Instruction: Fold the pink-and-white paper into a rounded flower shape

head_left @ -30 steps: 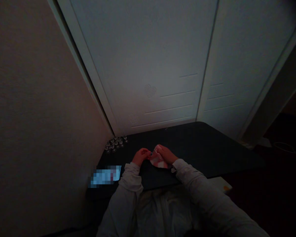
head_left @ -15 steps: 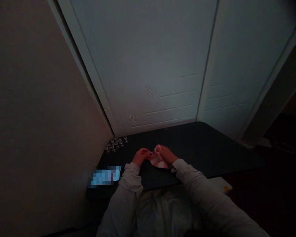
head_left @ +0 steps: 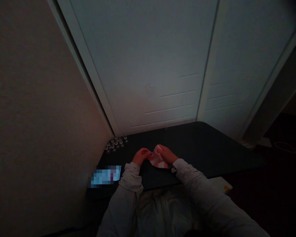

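Note:
The room is dim. My left hand and my right hand meet over a dark table, close to its near edge. Both hands have their fingers pinched on a small folded piece of pink and white paper. My right hand covers the paper's upper right part. My left hand grips its left corner. Both arms wear pale long sleeves.
A cluster of several small shiny objects sits at the table's back left corner. A light blue lit item lies at the left near edge. White panelled doors stand right behind the table, a plain wall to the left.

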`<state>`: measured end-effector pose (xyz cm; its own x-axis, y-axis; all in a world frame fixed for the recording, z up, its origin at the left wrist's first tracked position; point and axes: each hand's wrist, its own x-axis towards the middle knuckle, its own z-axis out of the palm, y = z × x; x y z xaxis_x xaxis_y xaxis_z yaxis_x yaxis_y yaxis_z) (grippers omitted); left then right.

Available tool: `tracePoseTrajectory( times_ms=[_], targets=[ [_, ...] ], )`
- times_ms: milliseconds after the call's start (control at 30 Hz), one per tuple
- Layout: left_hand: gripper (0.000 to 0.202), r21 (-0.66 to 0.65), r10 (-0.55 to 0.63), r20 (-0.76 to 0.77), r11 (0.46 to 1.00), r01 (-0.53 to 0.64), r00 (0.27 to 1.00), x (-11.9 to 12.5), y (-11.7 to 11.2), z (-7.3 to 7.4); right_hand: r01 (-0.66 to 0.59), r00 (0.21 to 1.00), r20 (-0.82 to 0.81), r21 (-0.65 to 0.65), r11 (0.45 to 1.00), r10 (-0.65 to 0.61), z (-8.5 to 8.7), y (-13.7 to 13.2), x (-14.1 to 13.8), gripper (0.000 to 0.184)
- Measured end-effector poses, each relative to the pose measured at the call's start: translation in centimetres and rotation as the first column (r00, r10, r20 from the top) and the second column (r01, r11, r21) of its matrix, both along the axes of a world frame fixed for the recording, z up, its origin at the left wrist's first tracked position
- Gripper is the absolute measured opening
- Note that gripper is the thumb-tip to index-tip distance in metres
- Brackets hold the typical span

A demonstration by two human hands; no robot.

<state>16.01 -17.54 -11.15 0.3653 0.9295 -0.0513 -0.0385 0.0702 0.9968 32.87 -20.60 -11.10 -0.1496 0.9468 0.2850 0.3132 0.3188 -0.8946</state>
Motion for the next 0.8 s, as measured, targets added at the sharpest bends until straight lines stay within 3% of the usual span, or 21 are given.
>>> tracePoseTrajectory(
  times_ms=[333,800],
  targets=[
    [0.035,0.021,-0.013,-0.018,1.000,0.013,1.000,-0.10,0.27,-0.38,-0.006,0.998,-0.059,-0.026,1.000,0.005,0.45,-0.28,-0.16,0.020],
    [0.036,0.017,-0.015,0.002,1.000,0.015,1.000,-0.11,0.33,-0.51,0.022,0.999,0.024,-0.016,1.000,-0.022,0.15,-0.14,-0.07,0.011]
  ],
)
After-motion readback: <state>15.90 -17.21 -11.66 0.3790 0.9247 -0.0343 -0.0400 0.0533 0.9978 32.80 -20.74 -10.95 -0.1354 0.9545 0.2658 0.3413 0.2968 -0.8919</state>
